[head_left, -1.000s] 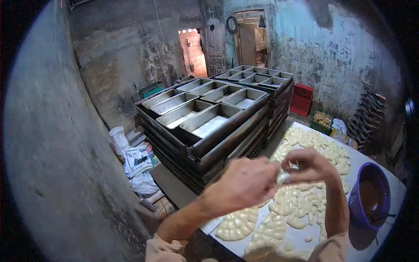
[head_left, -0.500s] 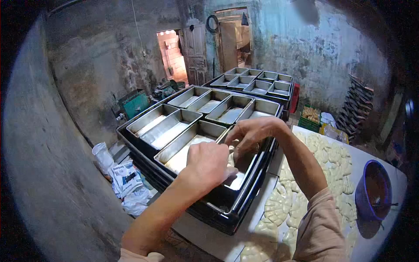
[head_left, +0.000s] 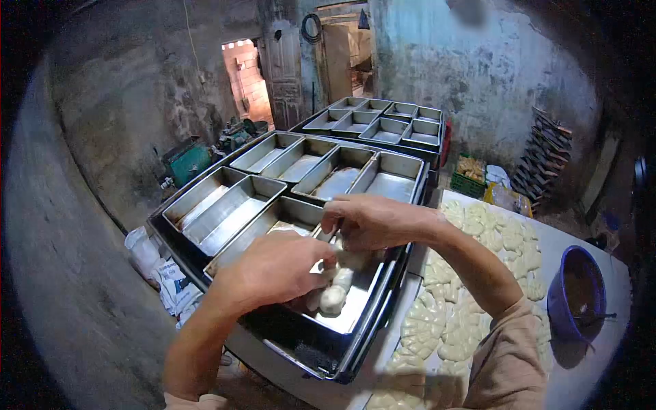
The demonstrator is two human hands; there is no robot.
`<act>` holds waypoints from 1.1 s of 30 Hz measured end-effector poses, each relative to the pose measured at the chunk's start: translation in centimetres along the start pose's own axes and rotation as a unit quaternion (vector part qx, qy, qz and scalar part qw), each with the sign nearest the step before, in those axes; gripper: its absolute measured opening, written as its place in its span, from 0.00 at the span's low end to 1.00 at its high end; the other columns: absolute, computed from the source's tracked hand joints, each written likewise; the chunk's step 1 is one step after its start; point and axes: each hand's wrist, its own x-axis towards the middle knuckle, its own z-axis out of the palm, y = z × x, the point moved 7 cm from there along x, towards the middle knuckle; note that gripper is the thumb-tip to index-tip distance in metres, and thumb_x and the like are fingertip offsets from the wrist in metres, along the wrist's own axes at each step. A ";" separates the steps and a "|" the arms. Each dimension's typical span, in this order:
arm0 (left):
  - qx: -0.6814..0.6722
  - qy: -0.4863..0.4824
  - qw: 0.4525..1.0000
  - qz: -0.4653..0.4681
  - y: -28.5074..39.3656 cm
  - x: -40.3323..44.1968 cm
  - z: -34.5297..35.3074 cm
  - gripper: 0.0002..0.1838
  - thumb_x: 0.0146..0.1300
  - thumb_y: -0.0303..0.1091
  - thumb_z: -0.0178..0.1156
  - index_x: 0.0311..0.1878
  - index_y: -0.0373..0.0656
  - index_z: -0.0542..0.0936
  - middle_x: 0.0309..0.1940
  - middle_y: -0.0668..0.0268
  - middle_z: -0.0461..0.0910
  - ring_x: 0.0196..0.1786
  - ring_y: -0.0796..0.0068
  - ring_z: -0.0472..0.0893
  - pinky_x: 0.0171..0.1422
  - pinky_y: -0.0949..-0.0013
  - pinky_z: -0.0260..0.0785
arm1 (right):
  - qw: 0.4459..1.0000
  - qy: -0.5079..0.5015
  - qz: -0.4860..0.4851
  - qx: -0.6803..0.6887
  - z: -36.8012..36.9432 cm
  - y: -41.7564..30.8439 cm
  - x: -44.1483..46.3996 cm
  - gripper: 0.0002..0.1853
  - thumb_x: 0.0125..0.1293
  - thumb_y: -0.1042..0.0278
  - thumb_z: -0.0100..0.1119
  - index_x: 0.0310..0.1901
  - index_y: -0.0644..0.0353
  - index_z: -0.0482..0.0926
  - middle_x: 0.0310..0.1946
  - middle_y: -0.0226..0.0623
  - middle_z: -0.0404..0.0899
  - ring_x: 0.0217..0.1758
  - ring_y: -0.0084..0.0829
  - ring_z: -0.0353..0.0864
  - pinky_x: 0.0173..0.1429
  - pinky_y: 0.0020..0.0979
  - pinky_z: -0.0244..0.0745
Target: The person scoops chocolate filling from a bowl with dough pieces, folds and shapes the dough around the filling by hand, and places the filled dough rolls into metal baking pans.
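Observation:
Several pale pieces of dough lie in the nearest loaf pan on the right, one rounded end showing below my hands. My left hand reaches over the pan's left wall, its fingers curled against the dough. From the right comes my right hand, bent at the wrist, fingers pointing down and closed around the dough's far end. Parts of the dough and both sets of fingertips are hidden. Beside this pan stands another loaf pan, with bare metal visible inside.
The pans rest on a stack of dark trays. A second stack of trays with pans stands behind. On the white table at right, much scored dough is spread beside a purple bowl. White bags lie low left.
Both hands have shifted left in view, along with the whole scene as the camera turned. The left hand has lifted aside, so rounded dough now shows in the pan.

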 end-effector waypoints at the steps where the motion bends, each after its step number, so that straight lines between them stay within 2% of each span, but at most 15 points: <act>1: 0.026 0.017 1.000 -0.001 0.1 -0.2 0.0 0.13 0.60 0.43 0.63 0.46 0.51 0.83 0.34 0.53 0.84 0.38 0.51 0.84 0.44 0.52 0.73 | 0.999 0.012 0.008 -0.041 -0.1 0.4 0.1 0.20 0.51 0.74 0.64 0.48 0.61 0.76 0.45 0.47 0.75 0.52 0.49 0.78 0.53 0.42 0.74; 4: 0.067 0.070 0.995 -0.029 0.7 -0.6 -0.5 0.16 0.53 0.46 0.68 0.43 0.52 0.84 0.29 0.55 0.83 0.36 0.51 0.84 0.42 0.52 0.74 | 0.991 0.062 -0.059 -0.105 -0.4 0.4 -0.1 0.16 0.53 0.68 0.63 0.44 0.59 0.76 0.43 0.44 0.74 0.48 0.47 0.78 0.52 0.40 0.74; 7: 0.143 0.077 0.977 -0.137 1.0 -0.8 -0.7 0.23 0.44 0.48 0.75 0.42 0.47 0.83 0.27 0.57 0.84 0.36 0.52 0.84 0.43 0.54 0.75 | 0.972 0.070 -0.009 -0.225 -0.3 1.7 0.1 0.13 0.49 0.64 0.65 0.34 0.63 0.82 0.32 0.48 0.81 0.40 0.50 0.82 0.43 0.46 0.77; 8: 0.149 0.192 0.968 -0.053 1.7 -1.4 -1.2 0.22 0.41 0.44 0.77 0.39 0.47 0.81 0.19 0.60 0.80 0.28 0.57 0.83 0.36 0.57 0.72 | 0.963 0.136 -0.029 -0.229 -1.2 0.7 -0.7 0.10 0.48 0.65 0.65 0.29 0.64 0.83 0.27 0.50 0.82 0.36 0.51 0.84 0.40 0.46 0.78; 10: 0.141 0.123 0.977 -0.104 2.4 -1.2 -1.8 0.23 0.43 0.38 0.76 0.43 0.44 0.81 0.23 0.61 0.82 0.29 0.56 0.82 0.37 0.57 0.71 | 0.964 0.092 0.085 -0.233 -1.8 0.6 -1.5 0.10 0.47 0.66 0.66 0.28 0.64 0.85 0.27 0.51 0.83 0.35 0.51 0.85 0.40 0.45 0.79; 11: 0.153 0.168 0.966 -0.123 0.2 -1.3 -1.4 0.27 0.35 0.41 0.81 0.39 0.47 0.79 0.22 0.63 0.81 0.32 0.55 0.81 0.42 0.55 0.68 | 0.960 0.089 0.090 -0.250 -2.1 0.8 -1.4 0.09 0.47 0.66 0.66 0.28 0.60 0.86 0.27 0.49 0.84 0.33 0.48 0.85 0.38 0.43 0.80; 14: 0.002 0.146 0.982 -0.118 -1.9 0.2 -1.2 0.18 0.47 0.32 0.74 0.43 0.43 0.82 0.27 0.58 0.84 0.32 0.59 0.84 0.41 0.57 0.74 | 0.953 0.047 0.133 -0.267 -1.3 2.4 -0.4 0.11 0.44 0.65 0.68 0.31 0.60 0.87 0.29 0.46 0.85 0.35 0.47 0.86 0.40 0.43 0.81; 16: 0.029 0.158 0.987 -0.024 -1.7 1.7 -1.5 0.21 0.46 0.35 0.74 0.45 0.41 0.83 0.26 0.59 0.84 0.29 0.54 0.82 0.38 0.58 0.72 | 0.949 0.033 0.135 -0.282 -0.6 2.4 0.0 0.13 0.42 0.64 0.69 0.32 0.60 0.87 0.30 0.45 0.85 0.38 0.47 0.86 0.42 0.43 0.80; 17: 0.072 0.143 0.987 -0.001 -1.2 2.6 -1.4 0.15 0.50 0.30 0.68 0.43 0.38 0.84 0.28 0.54 0.84 0.30 0.50 0.82 0.40 0.56 0.73 | 0.946 0.035 0.122 -0.298 -0.3 2.1 0.1 0.14 0.42 0.63 0.69 0.32 0.59 0.88 0.30 0.45 0.86 0.38 0.47 0.86 0.42 0.44 0.80; 21: 0.093 0.061 0.994 0.003 -0.4 5.7 -0.4 0.11 0.51 0.28 0.59 0.37 0.37 0.85 0.31 0.46 0.82 0.37 0.47 0.83 0.44 0.54 0.75 | 0.954 0.025 0.099 -0.282 0.3 1.5 0.4 0.15 0.41 0.60 0.71 0.32 0.57 0.88 0.31 0.43 0.86 0.37 0.46 0.86 0.42 0.42 0.80; 23: 0.072 0.023 0.997 -0.005 -0.2 6.0 -0.2 0.12 0.51 0.28 0.59 0.38 0.37 0.85 0.30 0.46 0.82 0.35 0.49 0.84 0.42 0.55 0.75 | 0.949 0.057 0.061 -0.302 1.8 3.7 2.4 0.17 0.42 0.56 0.72 0.32 0.58 0.88 0.32 0.43 0.86 0.37 0.45 0.86 0.43 0.41 0.79; 27: -0.033 0.003 0.999 -0.025 -0.3 5.9 0.0 0.13 0.51 0.30 0.62 0.41 0.38 0.85 0.27 0.47 0.82 0.31 0.54 0.85 0.38 0.57 0.75 | 0.968 0.066 0.166 -0.177 0.2 2.6 -0.4 0.20 0.38 0.53 0.76 0.30 0.59 0.88 0.30 0.43 0.86 0.36 0.45 0.86 0.43 0.41 0.79; 29: -0.033 -0.013 0.998 -0.054 0.1 5.6 -0.2 0.15 0.52 0.32 0.65 0.43 0.38 0.84 0.26 0.47 0.82 0.30 0.54 0.85 0.37 0.59 0.75 | 0.965 0.064 0.115 -0.227 0.1 2.1 -0.5 0.20 0.37 0.54 0.77 0.30 0.59 0.88 0.30 0.42 0.86 0.36 0.44 0.86 0.42 0.40 0.80; 31: -0.020 0.027 0.999 0.008 0.2 5.6 -0.4 0.14 0.52 0.31 0.65 0.42 0.37 0.84 0.25 0.48 0.82 0.29 0.52 0.84 0.36 0.59 0.74 | 0.941 0.090 0.040 -0.322 0.7 1.8 -0.6 0.20 0.36 0.54 0.77 0.31 0.58 0.89 0.29 0.41 0.86 0.35 0.42 0.86 0.41 0.40 0.80; 33: 0.013 0.051 0.998 0.023 0.7 5.6 -0.7 0.14 0.51 0.32 0.67 0.42 0.38 0.84 0.25 0.49 0.82 0.29 0.52 0.84 0.36 0.59 0.74 | 0.947 0.111 0.066 -0.294 1.1 3.1 0.4 0.20 0.35 0.55 0.77 0.31 0.57 0.89 0.29 0.40 0.86 0.35 0.41 0.86 0.41 0.40 0.80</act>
